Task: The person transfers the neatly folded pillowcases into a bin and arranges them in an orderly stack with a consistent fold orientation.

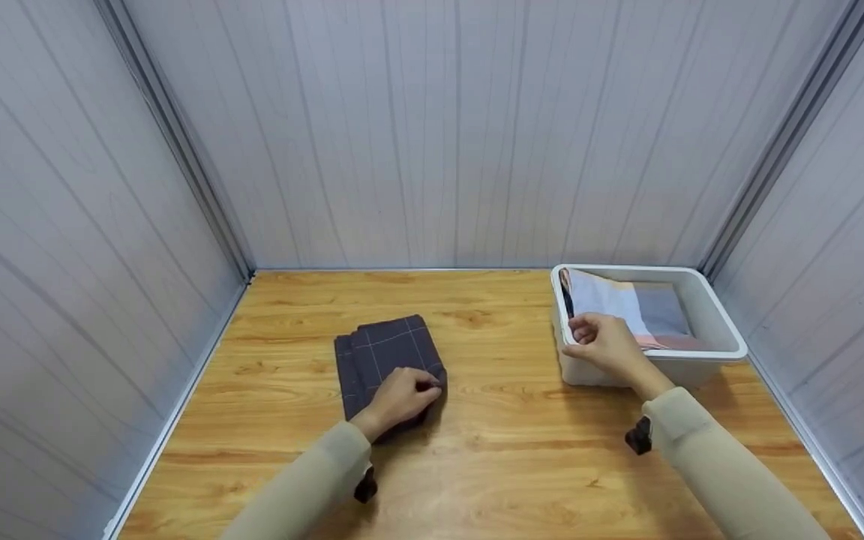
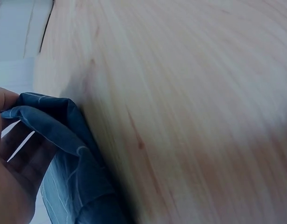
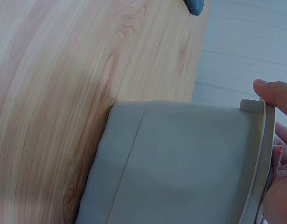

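Observation:
A dark grey checked cloth point(image 1: 379, 349), folded into a flat stack, lies on the table left of centre. My left hand point(image 1: 398, 399) pinches its right edge between thumb and fingers; the left wrist view shows the cloth's layers point(image 2: 82, 182) lifted a little there. On the right stands a white plastic bin point(image 1: 721, 315) holding folded, multicoloured cloth point(image 1: 604, 296). My right hand point(image 1: 612, 349) grips the bin's near left corner. The right wrist view shows the thumb at the rim point(image 3: 269, 135) and the other fingers, partly hidden, on the inner side.
The wooden table point(image 1: 507, 450) meets pale panelled walls point(image 1: 432, 150) at the back and both sides. The bin stands close to the back wall and the right wall. Bare wood lies between the dark cloth and the bin.

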Demonstrator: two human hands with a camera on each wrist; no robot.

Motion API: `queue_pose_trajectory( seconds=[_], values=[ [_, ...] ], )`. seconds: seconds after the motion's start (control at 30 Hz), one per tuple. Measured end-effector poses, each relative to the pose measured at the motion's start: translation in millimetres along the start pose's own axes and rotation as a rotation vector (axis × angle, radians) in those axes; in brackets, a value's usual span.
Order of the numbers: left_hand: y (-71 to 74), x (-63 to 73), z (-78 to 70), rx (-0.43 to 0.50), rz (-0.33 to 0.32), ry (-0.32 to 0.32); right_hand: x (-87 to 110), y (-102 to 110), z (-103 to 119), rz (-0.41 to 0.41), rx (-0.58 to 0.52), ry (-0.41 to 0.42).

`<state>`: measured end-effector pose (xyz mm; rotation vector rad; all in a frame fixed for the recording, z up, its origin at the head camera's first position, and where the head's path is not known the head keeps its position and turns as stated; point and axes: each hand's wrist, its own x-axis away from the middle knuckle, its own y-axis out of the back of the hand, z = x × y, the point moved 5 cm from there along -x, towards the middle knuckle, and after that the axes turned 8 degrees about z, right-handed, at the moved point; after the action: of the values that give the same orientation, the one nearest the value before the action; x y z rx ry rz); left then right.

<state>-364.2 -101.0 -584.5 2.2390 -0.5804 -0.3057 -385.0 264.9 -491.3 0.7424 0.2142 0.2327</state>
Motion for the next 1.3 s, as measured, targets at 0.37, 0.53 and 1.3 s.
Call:
queue_pose_trajectory(
  seconds=[0.37,0.53,1.3],
  values=[
    [-6.9,3.2,4.8,-0.048,0.133,-0.050,-2.6,-0.7,-2.4,0.010,0.015,-0.015],
    [-8.5,3.2,11.6,-0.029,0.132,-0.074,-1.8,-0.3,-1.3,0.021,0.024,-0.030],
    [52.0,33.9,32.0,0.029,0.055,0.023,-4.1,-26.2,58.9,-0.091,-0.138,0.183]
  ],
)
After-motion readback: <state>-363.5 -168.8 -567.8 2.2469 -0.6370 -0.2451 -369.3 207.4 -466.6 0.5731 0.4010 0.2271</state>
